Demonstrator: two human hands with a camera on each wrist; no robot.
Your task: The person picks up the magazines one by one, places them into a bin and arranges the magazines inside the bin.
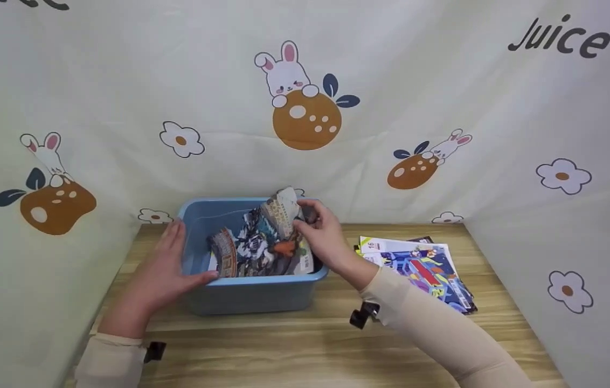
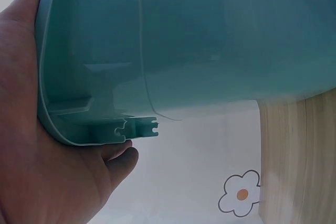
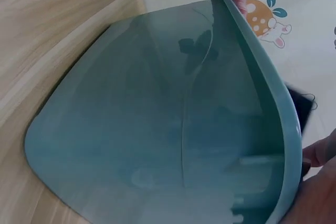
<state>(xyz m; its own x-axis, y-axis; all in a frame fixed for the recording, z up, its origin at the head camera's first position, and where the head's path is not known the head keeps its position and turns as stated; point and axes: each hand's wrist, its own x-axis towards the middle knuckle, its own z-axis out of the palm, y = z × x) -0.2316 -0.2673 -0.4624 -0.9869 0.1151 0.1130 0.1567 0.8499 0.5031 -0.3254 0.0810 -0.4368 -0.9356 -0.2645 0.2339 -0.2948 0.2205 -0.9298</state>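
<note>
A blue plastic basin (image 1: 254, 296) stands on the wooden table, with crumpled printed paper (image 1: 254, 245) inside. My left hand (image 1: 159, 277) grips the basin's left end, its thumb at the front rim and its fingers along the left side. In the left wrist view, the left hand's fingers (image 2: 123, 163) curl under the rim. At the back right of the basin, my right hand (image 1: 329, 234) pinches a crumpled sheet of paper (image 1: 282, 213) that rises above the rim. The right wrist view shows mostly the basin's outer wall (image 3: 142, 114); little of the right hand shows there.
Several colourful magazines (image 1: 429, 275) lie in a loose pile on the table (image 1: 305, 350), right of the basin. Behind and on both sides hangs a pale curtain (image 1: 219, 81) printed with rabbits and flowers. A small black clip sits at each sleeve cuff.
</note>
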